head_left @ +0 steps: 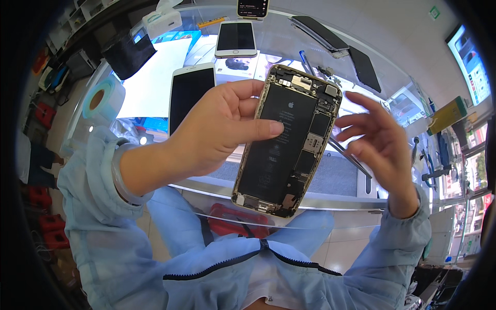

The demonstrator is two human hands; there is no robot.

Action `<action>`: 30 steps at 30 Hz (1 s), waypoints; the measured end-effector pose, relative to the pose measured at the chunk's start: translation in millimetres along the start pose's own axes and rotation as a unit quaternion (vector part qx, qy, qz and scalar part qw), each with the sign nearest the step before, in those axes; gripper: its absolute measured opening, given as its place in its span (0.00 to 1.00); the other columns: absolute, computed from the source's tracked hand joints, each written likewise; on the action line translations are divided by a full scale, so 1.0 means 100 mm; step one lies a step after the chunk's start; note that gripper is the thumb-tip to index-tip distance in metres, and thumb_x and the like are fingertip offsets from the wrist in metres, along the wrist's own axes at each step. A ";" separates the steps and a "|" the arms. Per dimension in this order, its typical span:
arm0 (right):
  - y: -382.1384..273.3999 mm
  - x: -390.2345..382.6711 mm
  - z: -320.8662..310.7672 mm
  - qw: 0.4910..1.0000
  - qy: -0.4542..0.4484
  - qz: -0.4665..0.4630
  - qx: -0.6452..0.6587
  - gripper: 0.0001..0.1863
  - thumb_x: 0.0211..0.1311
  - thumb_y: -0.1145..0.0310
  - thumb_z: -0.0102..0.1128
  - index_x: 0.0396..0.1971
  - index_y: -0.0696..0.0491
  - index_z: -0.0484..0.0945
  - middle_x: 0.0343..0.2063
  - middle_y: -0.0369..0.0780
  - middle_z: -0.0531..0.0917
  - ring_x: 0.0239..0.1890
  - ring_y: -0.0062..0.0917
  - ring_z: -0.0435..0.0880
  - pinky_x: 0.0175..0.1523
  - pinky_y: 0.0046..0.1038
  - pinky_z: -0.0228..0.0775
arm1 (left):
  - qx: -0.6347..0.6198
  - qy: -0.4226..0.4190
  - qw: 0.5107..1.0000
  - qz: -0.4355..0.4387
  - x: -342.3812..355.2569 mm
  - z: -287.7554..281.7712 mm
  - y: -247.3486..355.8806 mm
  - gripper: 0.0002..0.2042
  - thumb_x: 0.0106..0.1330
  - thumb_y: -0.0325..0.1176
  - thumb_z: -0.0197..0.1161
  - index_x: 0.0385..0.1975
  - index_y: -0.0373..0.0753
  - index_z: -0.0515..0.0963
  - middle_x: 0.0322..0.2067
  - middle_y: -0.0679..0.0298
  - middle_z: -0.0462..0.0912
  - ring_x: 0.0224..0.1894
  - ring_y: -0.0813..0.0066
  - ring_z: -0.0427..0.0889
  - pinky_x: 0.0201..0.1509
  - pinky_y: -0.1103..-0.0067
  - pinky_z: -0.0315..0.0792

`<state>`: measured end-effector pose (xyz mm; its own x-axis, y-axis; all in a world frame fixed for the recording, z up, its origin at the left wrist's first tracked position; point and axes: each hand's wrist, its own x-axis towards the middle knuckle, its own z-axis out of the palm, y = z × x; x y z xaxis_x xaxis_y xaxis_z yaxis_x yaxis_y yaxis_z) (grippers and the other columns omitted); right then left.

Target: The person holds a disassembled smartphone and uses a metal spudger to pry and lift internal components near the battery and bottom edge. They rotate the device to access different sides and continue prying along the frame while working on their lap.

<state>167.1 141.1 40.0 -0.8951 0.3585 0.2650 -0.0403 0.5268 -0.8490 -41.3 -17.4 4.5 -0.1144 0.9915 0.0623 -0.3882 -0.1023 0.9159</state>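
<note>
My left hand (212,124) grips an opened phone housing (287,139) above the counter's front edge, thumb pressed on the black battery (279,150) inside. The housing is tilted, with its gold rim, circuit boards and metal shields exposed. My right hand (380,137) is beside the housing's right edge, fingers spread and curved, with nothing visible between the fingertips. A thin dark metal tool (354,157) shows just below that hand; whether it touches the palm I cannot tell.
On the glass counter are a white-framed phone (192,93), another white-framed phone (236,39), dark phone parts (320,33), a black panel (364,70), small loose pieces (328,75) and a tape roll (98,98). A tissue pack (163,20) and black box (128,54) stand at the left.
</note>
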 end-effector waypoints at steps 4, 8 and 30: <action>0.06 -0.04 0.32 0.974 -0.043 0.031 0.219 0.35 0.57 0.82 0.56 0.63 0.57 0.50 0.46 0.46 0.77 0.46 0.25 0.78 0.47 0.24 0.72 | -0.042 0.016 0.998 0.045 0.00 0.08 -0.05 0.23 0.61 0.21 0.58 0.56 0.32 0.62 0.46 0.57 0.78 0.46 0.75 0.79 0.51 0.80 0.73; -0.04 0.00 0.46 0.957 -0.044 0.052 0.283 0.34 0.57 0.84 0.52 0.62 0.57 0.50 0.46 0.43 0.77 0.46 0.22 0.78 0.48 0.22 0.70 | -0.036 0.017 0.995 0.088 -0.02 0.14 -0.07 0.22 0.62 0.21 0.56 0.56 0.31 0.62 0.45 0.58 0.78 0.45 0.76 0.79 0.50 0.80 0.74; 0.04 0.02 0.49 0.979 0.074 -0.114 0.151 0.29 0.53 0.84 0.54 0.53 0.57 0.53 0.41 0.43 0.79 0.43 0.21 0.79 0.49 0.21 0.68 | -0.010 0.053 0.977 0.207 -0.01 -0.09 0.07 0.15 0.62 0.24 0.54 0.49 0.35 0.68 0.39 0.61 0.75 0.41 0.77 0.74 0.43 0.79 0.73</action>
<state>142.9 105.9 14.5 -0.7750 0.3773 0.5070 -0.3804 0.3622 -0.8509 -52.4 -20.0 6.8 -0.3588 0.8508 0.3838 -0.3071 -0.4960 0.8122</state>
